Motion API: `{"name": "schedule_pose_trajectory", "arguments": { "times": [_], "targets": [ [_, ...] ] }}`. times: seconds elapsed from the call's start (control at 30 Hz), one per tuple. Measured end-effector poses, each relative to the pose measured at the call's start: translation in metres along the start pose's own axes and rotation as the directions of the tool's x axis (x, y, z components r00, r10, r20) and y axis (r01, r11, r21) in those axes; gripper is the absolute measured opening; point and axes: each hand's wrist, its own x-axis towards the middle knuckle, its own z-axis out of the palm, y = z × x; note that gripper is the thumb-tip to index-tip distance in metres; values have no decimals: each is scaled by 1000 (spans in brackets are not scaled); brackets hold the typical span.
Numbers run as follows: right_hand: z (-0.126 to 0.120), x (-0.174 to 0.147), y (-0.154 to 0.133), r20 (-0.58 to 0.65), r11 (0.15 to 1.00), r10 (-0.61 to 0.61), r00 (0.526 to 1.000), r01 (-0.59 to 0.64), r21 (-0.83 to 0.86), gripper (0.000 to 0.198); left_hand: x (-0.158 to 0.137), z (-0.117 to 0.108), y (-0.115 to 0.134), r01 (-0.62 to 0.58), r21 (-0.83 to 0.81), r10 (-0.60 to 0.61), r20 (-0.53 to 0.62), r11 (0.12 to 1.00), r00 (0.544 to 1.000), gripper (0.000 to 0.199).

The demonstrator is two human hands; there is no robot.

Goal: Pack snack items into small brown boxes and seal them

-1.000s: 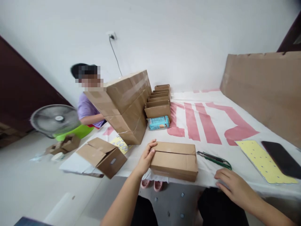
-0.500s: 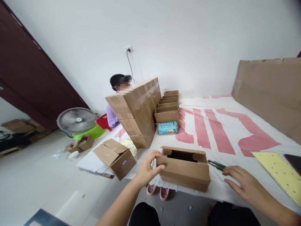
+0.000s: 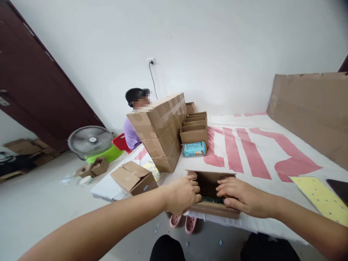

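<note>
A small open cardboard box [image 3: 216, 210] stands at the near table edge, with both my hands at its ends. My left hand [image 3: 183, 194] curls its fingers over the left end, the fingertips inside the opening. At the right end my right hand [image 3: 241, 195] grips the side, its fingers reaching over the opening and its thumb near the front wall. Something dark green [image 3: 212, 199] lies low inside the box; its kind is unclear. The box's right end is hidden by my right hand.
A closed carton [image 3: 134, 178] is left of my forearm. Taped cartons [image 3: 160, 134] form a stack, beside a row of open boxes [image 3: 194, 136] and a blue packet [image 3: 194, 149]. A co-worker [image 3: 131, 130] sits behind. A yellow sheet [image 3: 318, 195] lies right; a fan [image 3: 92, 141] stands on the floor.
My right hand has left the green-handled utility knife's spot and moved left onto the box. My left hand has shifted over the box's left end. The knife no longer shows on the table.
</note>
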Motion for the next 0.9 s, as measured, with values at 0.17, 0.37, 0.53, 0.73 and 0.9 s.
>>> {"name": "schedule_pose_trajectory", "arguments": {
  "times": [0.17,0.37,0.53,0.73,0.9],
  "targets": [
    [-1,0,1,70,990,24,997,-14,-141,27,1,-3,8,5,168,-9,24,986,1000,11],
    [-12,-12,0,-68,933,-17,998,-8,-360,21,3,8,14,172,231,-187,44,958,981,12],
    [-18,-31,8,-82,865,152,985,-173,-471,13,2,19,30,309,154,-337,205,938,919,35],
    [-13,-29,-1,-19,867,160,987,-149,-475,2,-2,39,55,467,123,-478,94,876,873,55],
    [-17,0,-16,25,888,109,994,-86,-452,6,-1,39,62,478,153,-498,145,865,855,56]
  ]
}}
